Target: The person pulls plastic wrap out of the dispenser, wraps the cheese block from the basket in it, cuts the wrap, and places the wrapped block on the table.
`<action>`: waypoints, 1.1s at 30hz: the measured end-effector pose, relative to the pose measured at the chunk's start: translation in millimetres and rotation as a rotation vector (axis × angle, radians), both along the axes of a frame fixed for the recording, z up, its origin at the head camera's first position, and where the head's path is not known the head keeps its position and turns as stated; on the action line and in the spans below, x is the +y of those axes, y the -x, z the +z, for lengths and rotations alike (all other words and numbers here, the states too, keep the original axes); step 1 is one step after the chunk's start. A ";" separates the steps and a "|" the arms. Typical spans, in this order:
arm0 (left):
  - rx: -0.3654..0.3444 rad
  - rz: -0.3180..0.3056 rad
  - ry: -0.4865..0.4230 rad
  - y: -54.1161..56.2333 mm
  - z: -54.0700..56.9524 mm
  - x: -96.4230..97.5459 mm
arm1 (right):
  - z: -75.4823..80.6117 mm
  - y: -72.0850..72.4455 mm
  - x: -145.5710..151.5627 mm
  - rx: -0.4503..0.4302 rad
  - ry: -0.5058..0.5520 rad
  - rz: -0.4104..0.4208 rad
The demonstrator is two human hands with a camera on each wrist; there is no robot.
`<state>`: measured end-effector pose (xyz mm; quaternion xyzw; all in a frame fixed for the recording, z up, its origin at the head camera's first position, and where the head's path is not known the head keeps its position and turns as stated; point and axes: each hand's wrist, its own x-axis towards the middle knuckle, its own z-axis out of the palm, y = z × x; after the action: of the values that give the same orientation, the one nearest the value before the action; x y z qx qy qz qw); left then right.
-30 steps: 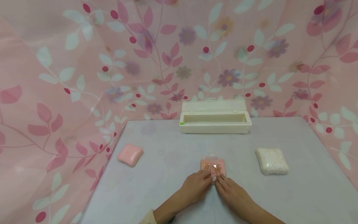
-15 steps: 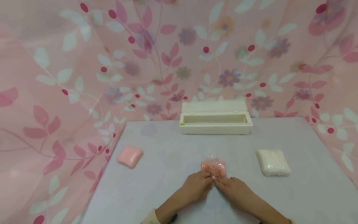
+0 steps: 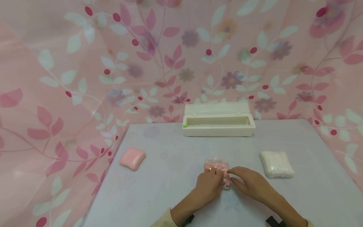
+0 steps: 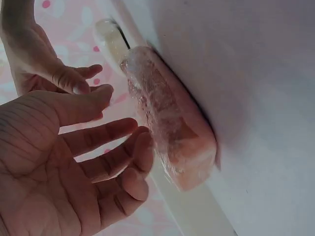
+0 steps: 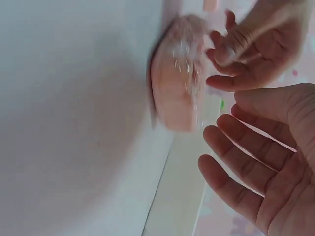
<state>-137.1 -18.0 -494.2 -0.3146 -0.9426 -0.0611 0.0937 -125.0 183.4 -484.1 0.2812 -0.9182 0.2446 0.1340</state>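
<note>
A pink soap-like block [image 3: 216, 165] lies on the table in front of me, wrapped in crinkled clear film that sticks out past its far edge. Above its left part is my left hand [image 3: 209, 184]; in the left wrist view its loosely bent fingertips [image 4: 142, 145] come right up to the film. Beside the block's right edge, my right hand [image 3: 253, 184] has thumb and forefinger apart. Relaxed, spread fingers [image 5: 236, 152] of that hand show in the right wrist view, gripping nothing.
Behind the block stands a long cream film box [image 3: 218, 131], lid raised, with a green slider [image 3: 185, 125] at its left. A pink block [image 3: 132, 158] lies to the left. A film-wrapped white block [image 3: 277, 164] lies to the right on the pale table [image 3: 170, 142].
From close together at the block's near edge, my hands have parted. My left hand has shifted right and over the block; my right hand has moved to its right edge.
</note>
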 end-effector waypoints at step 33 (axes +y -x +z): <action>-0.045 -0.056 0.332 -3.5 17.8 -4.9 | 9.8 17.5 23.4 -0.172 0.085 -0.068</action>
<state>-133.5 -23.0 -476.4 -0.3503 -0.9325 0.0859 0.0177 -142.4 206.8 -474.3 0.2220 -0.9241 0.3018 0.0747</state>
